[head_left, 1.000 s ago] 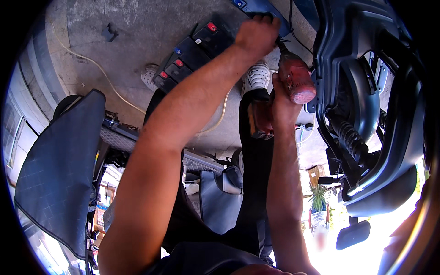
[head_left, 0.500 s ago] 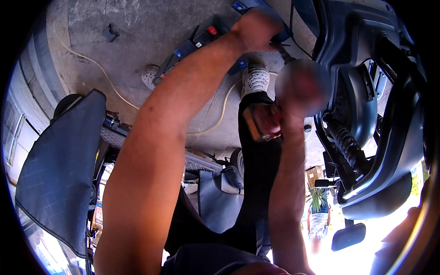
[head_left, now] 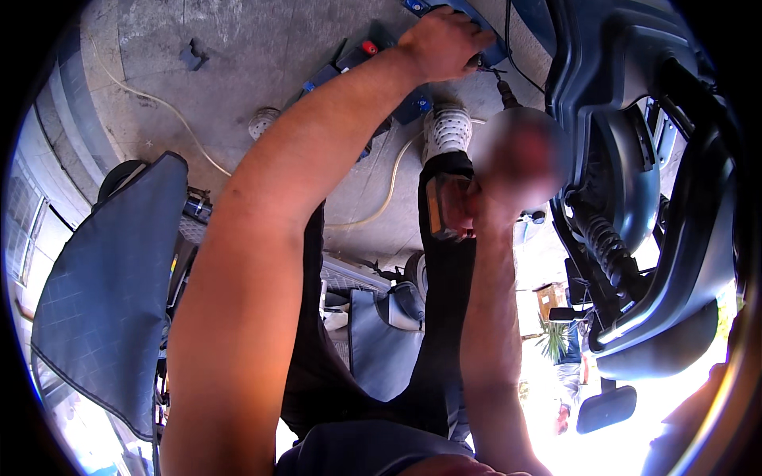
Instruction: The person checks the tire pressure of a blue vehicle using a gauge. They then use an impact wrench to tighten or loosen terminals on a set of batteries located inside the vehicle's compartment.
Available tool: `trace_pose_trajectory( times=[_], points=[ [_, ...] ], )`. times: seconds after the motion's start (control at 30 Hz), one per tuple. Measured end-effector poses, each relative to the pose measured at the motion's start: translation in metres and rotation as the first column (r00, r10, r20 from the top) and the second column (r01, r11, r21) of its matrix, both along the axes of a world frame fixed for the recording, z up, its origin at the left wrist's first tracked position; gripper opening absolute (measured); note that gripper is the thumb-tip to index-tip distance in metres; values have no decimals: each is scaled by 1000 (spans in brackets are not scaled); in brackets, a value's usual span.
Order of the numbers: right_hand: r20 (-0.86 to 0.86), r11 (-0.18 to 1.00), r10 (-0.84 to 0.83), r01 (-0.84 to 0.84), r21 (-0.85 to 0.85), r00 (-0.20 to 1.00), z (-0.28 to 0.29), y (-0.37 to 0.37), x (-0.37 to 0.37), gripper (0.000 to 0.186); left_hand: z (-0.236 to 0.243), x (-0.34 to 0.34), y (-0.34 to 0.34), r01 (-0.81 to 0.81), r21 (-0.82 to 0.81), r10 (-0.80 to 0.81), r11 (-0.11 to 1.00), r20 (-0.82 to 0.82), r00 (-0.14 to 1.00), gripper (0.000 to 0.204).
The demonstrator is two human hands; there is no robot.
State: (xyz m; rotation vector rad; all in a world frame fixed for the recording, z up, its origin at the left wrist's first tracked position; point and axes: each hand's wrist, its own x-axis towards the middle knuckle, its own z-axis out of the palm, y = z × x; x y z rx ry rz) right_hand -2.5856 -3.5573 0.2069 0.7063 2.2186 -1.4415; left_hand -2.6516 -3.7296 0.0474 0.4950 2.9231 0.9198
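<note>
My right hand (head_left: 500, 198) is wrapped round a cordless drill (head_left: 456, 208), its body partly covered by a round blur. The drill's dark chuck and bit (head_left: 506, 94) point up toward my left hand. That hand (head_left: 448, 44) reaches over a dark battery (head_left: 490, 44) with curled fingers, closed near a small dark piece and the bit's tip; what they hold is hidden. More dark batteries (head_left: 321, 77) with blue terminals and a red cap (head_left: 370, 47) lie under and beside my left forearm.
At right stands a dark vehicle body (head_left: 619, 47) with a coil spring (head_left: 605, 242). A pale hose (head_left: 178, 119) and a dark scrap (head_left: 192, 55) lie on the concrete. White perforated shoes (head_left: 449, 131) are by the batteries. A grey padded cover (head_left: 111, 293) stands left.
My left hand has shifted slightly and shows more sharply, its fingers bent at the battery's edge. The drill has moved slightly left, and its bit is now visible near those fingers.
</note>
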Motion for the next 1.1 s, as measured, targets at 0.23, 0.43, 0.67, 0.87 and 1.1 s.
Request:
trace_pose_trajectory(
  times=[0.23, 0.43, 0.67, 0.87, 1.1],
  points=[
    [-195, 911, 388, -344, 226, 901, -21, 14, -4, 45, 2, 1, -4, 76, 0, -76, 997, 50, 996, 34],
    [-165, 925, 332, -287, 249, 929, -23, 7, -7, 34, 5, -1, -5, 71, -70, -68, 995, 47, 997, 33],
    [43, 834, 499, -493, 248, 866, -17, 15, -18, 52, 6, 2, -3, 61, -141, -51, 988, 75, 996, 37],
    [534, 981, 33, -130, 144, 845, 4, -4, -52, 27, 5, 0, 7, 53, -132, -36, 990, 130, 991, 33],
    [214, 917, 307, -348, 195, 928, -38, 29, -30, 36, -2, 12, 20, -20, -70, 25, 997, 59, 998, 33]
  ],
)
